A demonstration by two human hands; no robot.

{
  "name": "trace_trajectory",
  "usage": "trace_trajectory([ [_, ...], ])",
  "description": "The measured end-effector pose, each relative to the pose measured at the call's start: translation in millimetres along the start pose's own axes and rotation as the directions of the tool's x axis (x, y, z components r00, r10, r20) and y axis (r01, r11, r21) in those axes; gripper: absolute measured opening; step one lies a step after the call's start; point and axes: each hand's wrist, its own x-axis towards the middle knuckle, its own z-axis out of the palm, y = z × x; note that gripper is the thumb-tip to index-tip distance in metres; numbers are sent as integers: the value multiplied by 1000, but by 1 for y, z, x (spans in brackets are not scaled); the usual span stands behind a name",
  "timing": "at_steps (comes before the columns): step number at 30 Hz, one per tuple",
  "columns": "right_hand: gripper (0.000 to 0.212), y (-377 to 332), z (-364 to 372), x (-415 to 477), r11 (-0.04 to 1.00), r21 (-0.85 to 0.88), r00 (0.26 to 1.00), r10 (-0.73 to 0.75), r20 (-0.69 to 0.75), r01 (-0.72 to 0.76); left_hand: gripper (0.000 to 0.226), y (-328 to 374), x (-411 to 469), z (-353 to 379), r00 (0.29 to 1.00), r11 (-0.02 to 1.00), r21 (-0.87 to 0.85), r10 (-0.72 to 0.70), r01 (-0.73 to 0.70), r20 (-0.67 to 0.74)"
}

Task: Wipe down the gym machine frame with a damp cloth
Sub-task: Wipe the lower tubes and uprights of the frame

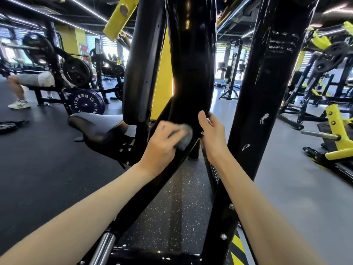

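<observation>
The left hand (162, 142) curls its fingers over a bunched grey cloth (184, 135), pressing it to the glossy black frame (191, 73) where the central column meets the slanting brace, toward six o'clock of picture centre. At three o'clock of the cloth, the right hand (212, 134) clasps the column's edge, thumb in front, fingers hooked behind — likely bracing against the rubbing. A padded seat (95, 125) sits at nine o'clock.

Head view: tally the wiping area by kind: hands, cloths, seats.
hands: 2 (left hand gripping the grey cloth, right hand holding the machine frame)
grey cloth: 1
black seat: 1
total: 4
</observation>
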Motion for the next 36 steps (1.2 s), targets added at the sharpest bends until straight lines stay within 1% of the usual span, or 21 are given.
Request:
trace_trajectory([
  [2, 48, 1, 0, -1, 1000, -20, 1000, -3, -8, 3, 24, 3, -25, -3, 996, 1000, 10, 25, -25, 90],
  [4, 44, 2, 2, 0, 1000, -3, 1000, -4, -22, 4, 24, 3, -8, -3, 995, 1000, 3, 18, -19, 101],
  [5, 44, 3, 3, 2, 1000, 9, 1000, -2, -29, 3, 24, 4, 9, -4, 998, 1000, -4, 0, 0, 67],
  [8, 61, 4, 2, 4, 1000, 14, 999, 14, -39, -13, 27, 4, 40, -2, 994, 997, -23, -74, 73, -81],
  [10, 60, 4, 0, 4, 1000, 8, 1000, 9, -21, -9, 32, 3, 12, 4, 987, 994, -17, -109, 108, -120],
  [11, 58, 5, -1, 4, 1000, -4, 1000, 9, -12, -9, 35, 4, -14, 6, 978, 984, -25, -178, 177, -112],
  [13, 55, 5, 0, 3, 1000, -20, 1000, 6, -18, -6, 43, 12, -67, 7, 921, 926, -49, -377, 374, -93],
  [15, 56, 6, 4, 0, 1000, -27, 999, -14, -52, 12, 48, 24, -87, 10, 875, 885, -63, -466, 461, -135],
  [17, 57, 8, 11, -3, 1000, -9, 997, -31, -76, 30, 41, 36, -56, 13, 811, 847, -168, -531, 504, -246],
  [18, 55, 10, 15, -7, 999, -1, 995, -35, -91, 35, 38, 39, -30, 15, 753, 805, -245, -592, 540, -287],
  [20, 51, 19, 20, -16, 999, -8, 991, -48, -125, 48, 40, 41, 14, 17, 667, 733, -371, -677, 571, -311],
  [22, 51, 35, 21, -25, 1000, -20, 992, -27, -123, 24, 46, 40, 9, 21, 683, 744, -361, -664, 562, -306],
  [24, 52, 50, 22, -33, 999, -36, 996, 29, -79, -32, 51, 39, -40, 28, 748, 798, -272, -600, 537, -283],
  [25, 50, 56, 23, -35, 999, -28, 998, 43, -52, -44, 54, 40, -72, 31, 747, 791, -244, -611, 562, -261],
  [27, 50, 61, 25, -38, 999, -12, 998, 50, -24, -51, 59, 50, -124, 35, 654, 679, -259, -733, 687, -187],
  [28, 51, 61, 26, -38, 999, -14, 999, 49, -23, -50, 60, 55, -134, 36, 595, 621, -270, -784, 736, -179],
  [29, 51, 60, 27, -40, 999, -17, 998, 50, -23, -50, 58, 60, -132, 36, 562, 593, -273, -805, 758, -188],
  [30, 50, 59, 26, -39, 999, -19, 999, 48, -20, -49, 55, 61, -119, 37, 573, 612, -270, -791, 744, -214],
  [33, 43, 60, 18, -35, 998, -26, 998, 57, 18, -56, 42, 46, -52, 34, 728, 788, -238, -616, 568, -303],
  [35, 42, 66, 14, -31, 997, 10, 996, 81, 35, -81, 41, 29, -31, 32, 810, 864, -163, -503, 476, -302],
  [36, 49, 67, 14, -31, 995, 38, 994, 96, 46, -98, 42, 23, -37, 31, 853, 897, -117, -442, 427, -278],
])
